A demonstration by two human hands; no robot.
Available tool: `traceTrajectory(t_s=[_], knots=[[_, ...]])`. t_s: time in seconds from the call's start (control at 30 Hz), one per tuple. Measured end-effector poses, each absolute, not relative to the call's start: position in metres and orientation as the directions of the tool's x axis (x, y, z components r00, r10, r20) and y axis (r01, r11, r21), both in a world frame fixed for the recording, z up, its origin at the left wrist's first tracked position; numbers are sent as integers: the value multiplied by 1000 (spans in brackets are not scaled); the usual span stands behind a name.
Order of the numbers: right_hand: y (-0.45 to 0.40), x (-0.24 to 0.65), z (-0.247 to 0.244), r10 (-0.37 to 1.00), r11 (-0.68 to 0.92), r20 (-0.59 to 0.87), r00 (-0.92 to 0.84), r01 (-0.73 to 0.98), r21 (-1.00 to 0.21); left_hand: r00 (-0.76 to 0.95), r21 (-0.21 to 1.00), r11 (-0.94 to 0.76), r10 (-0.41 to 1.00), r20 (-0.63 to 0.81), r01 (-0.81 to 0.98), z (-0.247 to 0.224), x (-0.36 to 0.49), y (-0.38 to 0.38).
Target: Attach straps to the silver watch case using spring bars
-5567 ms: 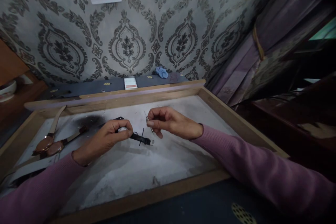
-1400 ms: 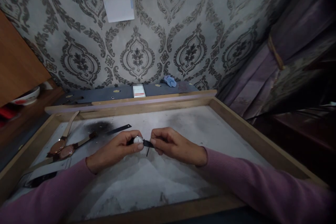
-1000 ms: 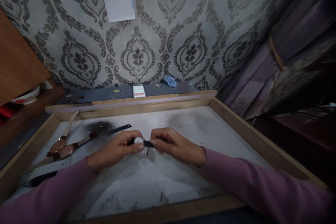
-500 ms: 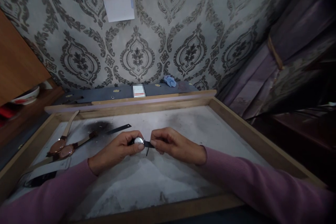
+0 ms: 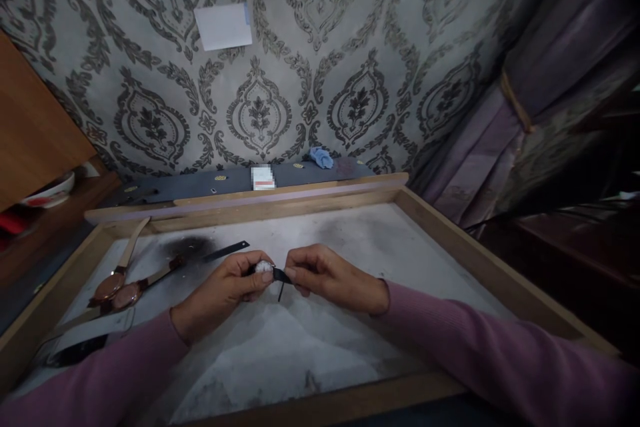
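Observation:
Between thumb and fingers of my left hand (image 5: 227, 287) is a small round wristwatch (image 5: 263, 268) with a pale dial and a silver case. My right hand (image 5: 333, 278) pinches the black watch strap (image 5: 281, 275) that leads off the case's right side. A thin dark strip points down from below the strap; I cannot tell whether it is part of the strap or a tool. Both hands are raised over the middle of a shallow wooden tray (image 5: 440, 233). The fingers hide the left half of the strap.
At the tray's left lie two rose-gold watches (image 5: 107, 287) with light straps, beside a clear plastic case (image 5: 90, 340) holding something dark. A dark flat strip (image 5: 227, 251) lies behind my left hand. Beyond the tray's back edge are a small box (image 5: 263, 177) and a crumpled blue cloth (image 5: 321, 157).
The view has shifted slightly. The watch dial has tilted a little and looks whiter, and the strap now slants down more toward my right fingers. Both hands keep their hold.

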State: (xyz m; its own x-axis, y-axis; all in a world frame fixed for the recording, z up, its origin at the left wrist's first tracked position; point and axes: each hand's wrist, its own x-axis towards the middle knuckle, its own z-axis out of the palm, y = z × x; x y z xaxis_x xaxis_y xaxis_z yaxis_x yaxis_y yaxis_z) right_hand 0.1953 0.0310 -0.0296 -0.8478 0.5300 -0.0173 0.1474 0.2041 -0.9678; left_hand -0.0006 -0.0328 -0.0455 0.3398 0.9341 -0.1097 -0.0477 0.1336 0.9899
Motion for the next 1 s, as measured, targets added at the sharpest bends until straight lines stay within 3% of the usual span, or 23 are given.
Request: traceTrajectory(t_s=[0.37, 0.57, 1.0], knots=[[32, 197, -22, 565, 209, 56, -823, 76, -975, 282, 995, 96, 956, -85, -22, -34, 2, -28], [31, 198, -16, 576, 125, 10, -817, 76, -989, 276, 998, 52, 959, -56, 20, -27, 3, -29], [32, 198, -17, 562, 129, -2, -827, 90, -987, 310, 995, 13, 950, -43, 100, -24, 1, -30]])
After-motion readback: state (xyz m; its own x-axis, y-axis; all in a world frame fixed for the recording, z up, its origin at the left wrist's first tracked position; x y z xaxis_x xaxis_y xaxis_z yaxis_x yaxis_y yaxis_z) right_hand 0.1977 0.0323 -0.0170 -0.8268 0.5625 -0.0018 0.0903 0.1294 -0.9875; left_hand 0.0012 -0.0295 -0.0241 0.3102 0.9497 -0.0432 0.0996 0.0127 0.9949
